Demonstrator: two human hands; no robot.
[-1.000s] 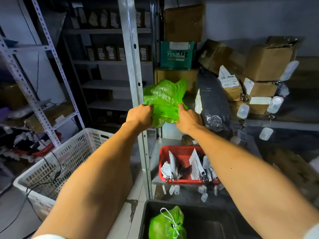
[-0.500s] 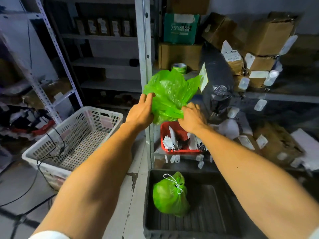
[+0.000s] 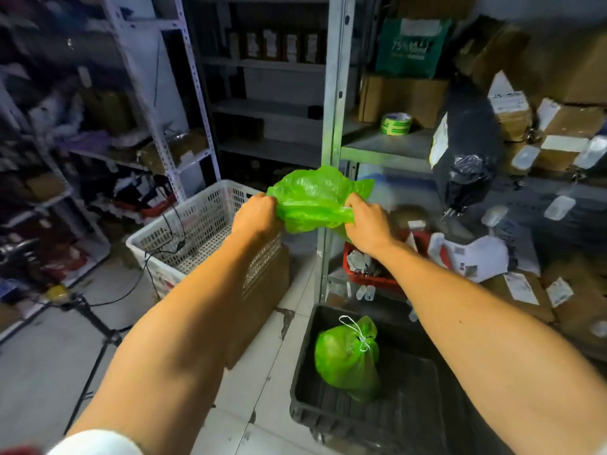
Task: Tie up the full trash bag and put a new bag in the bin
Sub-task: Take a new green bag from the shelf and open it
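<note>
Between both outstretched hands, at arm's length: crumpled new green bag (image 3: 312,200), held up in the air. Left hand (image 3: 254,213) clenched on its left edge, fingers curled into the plastic. Right hand (image 3: 368,224) gripping the right edge the same way, with a stretched band of the bag's rim running between the two fists. Loose plastic ballooned up above the knuckles and hanging a little below them.

Below the right forearm, down on the floor: black bin (image 3: 328,412), shallow and ribbed inside. Within it, toward its left side, full green bag (image 3: 348,359), neck already cinched with a white drawstring (image 3: 356,333) knotted at the top.

Under the left forearm and beyond it: white perforated basket (image 3: 200,224) with a black cable (image 3: 154,261) draped over its rim. Just behind the right wrist: red basket (image 3: 371,277) of small items on a low shelf. Straight past the held bag: grey metal shelf upright (image 3: 336,103). Farther right, above the right hand: roll of tape (image 3: 395,123) on a shelf, black plastic sack (image 3: 466,149), stacked cardboard boxes (image 3: 565,126). Far left of the left arm: tripod (image 3: 95,326) on the tiled floor.
</note>
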